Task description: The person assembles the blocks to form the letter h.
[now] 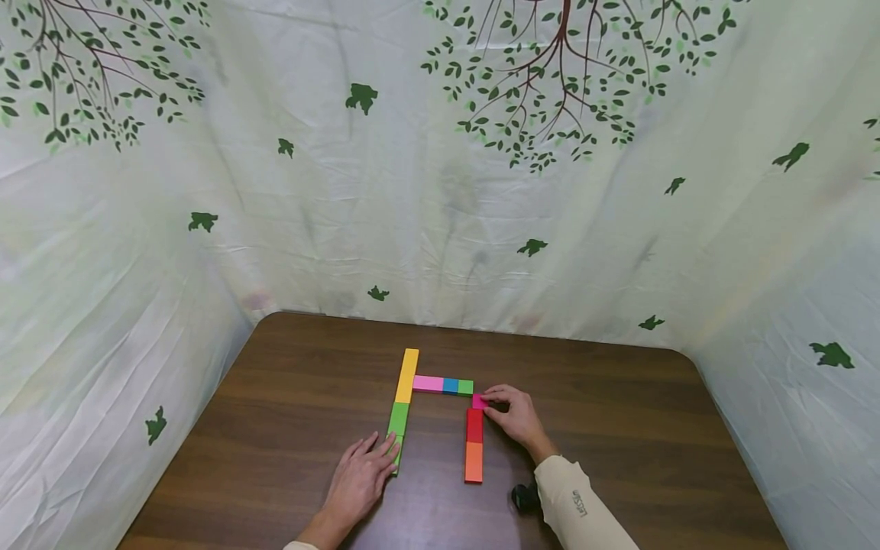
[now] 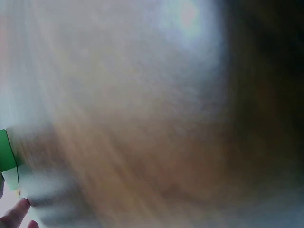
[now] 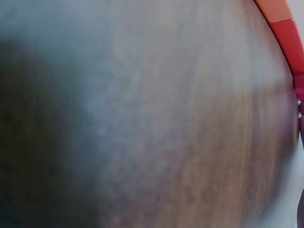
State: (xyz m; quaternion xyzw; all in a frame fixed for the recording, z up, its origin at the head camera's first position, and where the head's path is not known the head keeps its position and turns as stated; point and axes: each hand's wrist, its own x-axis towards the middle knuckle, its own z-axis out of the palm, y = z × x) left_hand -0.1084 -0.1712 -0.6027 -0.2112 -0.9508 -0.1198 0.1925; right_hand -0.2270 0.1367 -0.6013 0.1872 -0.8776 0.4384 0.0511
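Note:
My right hand (image 1: 516, 416) pinches a small magenta block (image 1: 477, 401) between thumb and fingers. That block stands at the far end of a red block (image 1: 474, 425), with an orange block (image 1: 473, 463) nearer me. My left hand (image 1: 359, 475) lies with spread fingers over the nearest green block (image 1: 399, 440) of the left column, partly hiding it. Beyond it come another green block (image 1: 399, 418) and a yellow block (image 1: 408, 374). A pink block (image 1: 428, 383), a blue block (image 1: 450, 386) and a small green block (image 1: 465, 387) form a row running right from the yellow one.
All blocks lie on a brown wooden table (image 1: 605, 412). A dark round object (image 1: 525, 499) shows beside the right sleeve (image 1: 580, 500). White curtains (image 1: 447, 229) printed with leaves and branches hang behind the table and along both sides.

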